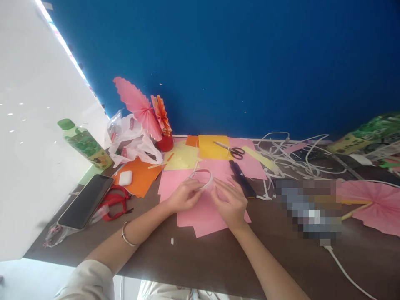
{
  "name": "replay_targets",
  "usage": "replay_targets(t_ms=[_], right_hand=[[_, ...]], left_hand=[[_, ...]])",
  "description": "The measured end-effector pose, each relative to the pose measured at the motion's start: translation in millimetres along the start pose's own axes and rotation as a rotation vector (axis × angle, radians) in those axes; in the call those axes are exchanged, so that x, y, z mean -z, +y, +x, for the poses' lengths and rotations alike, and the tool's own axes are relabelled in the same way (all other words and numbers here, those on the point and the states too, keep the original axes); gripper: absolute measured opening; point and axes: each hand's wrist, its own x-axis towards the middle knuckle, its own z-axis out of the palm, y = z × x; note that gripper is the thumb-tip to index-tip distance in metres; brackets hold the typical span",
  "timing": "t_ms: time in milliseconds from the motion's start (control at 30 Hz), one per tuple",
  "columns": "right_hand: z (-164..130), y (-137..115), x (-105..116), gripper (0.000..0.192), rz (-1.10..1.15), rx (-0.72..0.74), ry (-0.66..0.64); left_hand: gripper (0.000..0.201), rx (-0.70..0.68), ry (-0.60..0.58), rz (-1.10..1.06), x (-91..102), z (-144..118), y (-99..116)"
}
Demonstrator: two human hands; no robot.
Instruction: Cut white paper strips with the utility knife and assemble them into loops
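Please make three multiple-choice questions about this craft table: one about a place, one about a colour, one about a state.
1. Where does the phone lie?
A. at the left of the table
B. on the pink paper
C. under the scissors

2. What colour is the bottle's cap?
A. red
B. green
C. white

3. What do the left hand and right hand hold?
A. nothing
B. a tape roll
C. a pen

Answers:
1 A, it rests near the left edge.
2 B, the cap is green.
3 B, the fingers of both hands grip the ring.
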Motion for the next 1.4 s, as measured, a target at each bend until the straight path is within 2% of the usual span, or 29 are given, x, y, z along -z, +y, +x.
replay_targets(t_ms=[100, 233, 433, 600, 700, 800, 900, 967, 1033, 1100, 1233, 1400], right_hand=[[-2, -1, -2, 0.015, 0.121, -0.171, 0.028], [-3, -4, 0, 0.015, 0.267, -0.393, 0.003], [2, -3, 6, 0.013, 0.488, -0.730, -0.031], [1, 1, 6, 0.016, 0.541, -0.807, -0.069], [-1, 2, 3, 0.015, 0.538, -0.743, -0.118], [-2, 4, 2, 0.011, 0.431, -0.573, -0.109], [0, 5, 5, 0.007, 0.109, -0.231, -0.050], [2, 6, 9, 0.009, -0.107, 0.028, -0.033], [4, 6, 13, 0.011, -0.240, 0.199, -0.057], [4, 4, 16, 0.013, -0.290, 0.269, -0.083], [3, 1, 17, 0.015, -0.324, 0.309, -0.107], [3, -2, 16, 0.014, -0.359, 0.319, -0.112]], left_hand=[[0.025, -0.026, 0.017, 0.014, -0.1, 0, -1], [0.026, -0.069, 0.046, 0.047, -1.5, 0, 0], [0.026, 0.014, 0.060, 0.045, 2.4, 1, 0], [0.024, 0.038, 0.087, 0.053, 3.6, 1, -1], [0.025, 0.035, 0.086, 0.088, 1.3, 0, -4], [0.032, 0.089, 0.124, 0.240, 1.1, 0, -10], [0.030, 0.189, 0.227, 0.521, 3.4, 0, -13], [0.025, 0.189, 0.288, 0.601, 3.7, 0, -10], [0.020, 0.128, 0.289, 0.507, 0.8, -1, -4], [0.015, 0.097, 0.258, 0.329, -4.8, -2, 5], [0.012, 0.222, 0.286, 0.087, -15.0, -2, 17], [0.013, 0.304, 0.300, -0.041, -14.6, 0, 19]])
